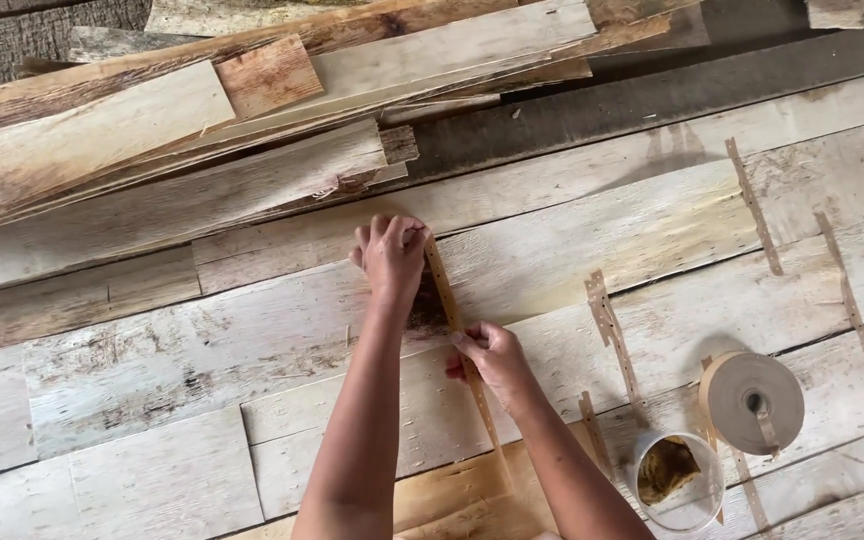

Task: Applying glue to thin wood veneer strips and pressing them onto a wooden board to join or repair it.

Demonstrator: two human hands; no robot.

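While hands press tape strip (449, 300), tape roll (752, 402) lies near.

head view, steeply downward, close over veneer sheets (572, 250)

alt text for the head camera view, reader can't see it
Seen from above, a person's left hand and right hand press a brown paper tape strip across pale wood veneer sheets. A tape roll and a small tub sit to the right, loose veneer pieces stacked behind.
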